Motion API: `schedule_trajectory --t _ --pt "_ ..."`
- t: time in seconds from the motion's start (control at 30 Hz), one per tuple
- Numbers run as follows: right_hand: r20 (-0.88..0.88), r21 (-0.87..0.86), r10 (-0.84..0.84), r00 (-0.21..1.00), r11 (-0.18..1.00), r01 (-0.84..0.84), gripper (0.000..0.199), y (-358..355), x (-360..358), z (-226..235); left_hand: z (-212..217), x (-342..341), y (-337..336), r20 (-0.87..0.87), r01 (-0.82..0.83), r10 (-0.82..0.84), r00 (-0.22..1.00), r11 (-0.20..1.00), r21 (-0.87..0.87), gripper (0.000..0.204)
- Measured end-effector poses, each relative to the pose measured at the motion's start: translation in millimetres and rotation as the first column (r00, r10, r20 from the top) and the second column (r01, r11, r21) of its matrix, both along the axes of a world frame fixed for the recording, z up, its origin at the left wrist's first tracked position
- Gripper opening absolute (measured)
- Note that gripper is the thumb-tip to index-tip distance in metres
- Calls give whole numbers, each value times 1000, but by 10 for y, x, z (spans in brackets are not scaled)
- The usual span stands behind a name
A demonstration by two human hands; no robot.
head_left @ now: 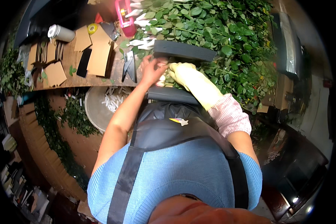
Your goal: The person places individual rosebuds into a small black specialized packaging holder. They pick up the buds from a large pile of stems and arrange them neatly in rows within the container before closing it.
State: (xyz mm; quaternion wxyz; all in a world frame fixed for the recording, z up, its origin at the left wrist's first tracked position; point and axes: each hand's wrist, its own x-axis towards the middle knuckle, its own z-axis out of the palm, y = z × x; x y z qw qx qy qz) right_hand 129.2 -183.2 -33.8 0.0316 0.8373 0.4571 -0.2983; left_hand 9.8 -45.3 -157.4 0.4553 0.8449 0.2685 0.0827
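My bare left hand (153, 71) reaches between two dark grey boards, its fingers pinched together by some small pale pink and whitish pieces. Close beside it, my right hand (181, 72), in a long yellow rubber glove, has its fingers curled inward. What either hand grips is hidden by the fingers. Pale blooms or petals (161, 81) lie just below the hands. The ridged far board (184, 51) stands beyond my hands, and the smooth near board (172, 95) is in front of my apron. A grey pointed tool (129, 68), perhaps shears, lies left of my left hand.
Leafy stems (220, 30) are heaped far right, with white-wrapped heads (142, 44) at their left. Leftward on the table are a pink tape dispenser (126, 18), cardboard pieces (99, 56), a black phone (84, 62) and a white canister (61, 33). A round bin (95, 112) stands below.
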Motion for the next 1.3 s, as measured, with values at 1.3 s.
schedule_trajectory --t 1.3 --pt "-348 497 -375 859 703 508 45 -561 -519 1098 2641 867 3157 672 -686 139 727 160 710 56"
